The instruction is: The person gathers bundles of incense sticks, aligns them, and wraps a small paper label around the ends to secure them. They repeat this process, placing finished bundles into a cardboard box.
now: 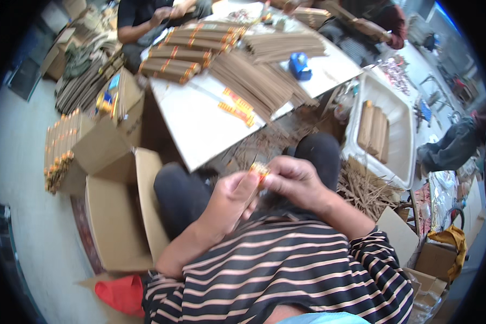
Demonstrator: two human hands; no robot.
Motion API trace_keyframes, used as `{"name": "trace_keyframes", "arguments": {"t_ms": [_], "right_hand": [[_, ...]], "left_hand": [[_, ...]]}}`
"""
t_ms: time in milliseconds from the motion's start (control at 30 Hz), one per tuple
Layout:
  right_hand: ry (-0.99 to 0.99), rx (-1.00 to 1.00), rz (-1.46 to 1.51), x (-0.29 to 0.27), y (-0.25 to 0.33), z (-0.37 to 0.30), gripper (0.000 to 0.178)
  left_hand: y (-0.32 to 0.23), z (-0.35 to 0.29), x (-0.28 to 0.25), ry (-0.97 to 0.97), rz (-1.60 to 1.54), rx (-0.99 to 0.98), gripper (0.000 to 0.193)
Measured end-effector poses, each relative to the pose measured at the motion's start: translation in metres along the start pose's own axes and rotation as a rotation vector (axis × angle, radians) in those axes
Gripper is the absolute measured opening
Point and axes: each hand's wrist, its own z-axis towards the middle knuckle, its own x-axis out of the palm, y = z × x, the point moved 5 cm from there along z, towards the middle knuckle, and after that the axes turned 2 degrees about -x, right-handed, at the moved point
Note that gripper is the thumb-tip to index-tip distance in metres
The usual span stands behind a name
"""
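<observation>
Above the lap, left hand [229, 197] and right hand [294, 181] pinch one red-and-gold label [260, 170] together.

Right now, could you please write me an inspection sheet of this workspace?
Surface: white table, tilted in view, partly bare.
Job's things: small red-and-gold band pinched between both hands over the lap, around a thin bundle of sticks that is mostly hidden.
Clutter: loose brown sticks, banded stick bundles, blue tape dispenser, open cardboard box, white tub with bundles, red cloth.
Hands: left hand and right hand both closed on the band.
Cables: nothing seen.
Surroundings: other people seated beyond the table.
</observation>
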Motion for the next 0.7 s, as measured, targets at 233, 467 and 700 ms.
{"name": "trace_keyframes", "arguments": {"t_ms": [233,467,700], "right_hand": [[0.03,-0.324,-0.3,-0.007,0.008,0.009,0.019],[0.012,-0.328,-0.335,-0.013,0.001,0.014,0.022],[0.057,-0.286,-0.245,-0.01,0.011,0.022,0.036]], "left_hand": [[-0.001,0.002,0.005,0.017,-0.13,-0.028,0.04],[-0.002,0.003,0.007,0.063,-0.159,-0.035,0.041],[0.007,0.008,-0.004,0.216,-0.185,-0.135,0.053]]}}
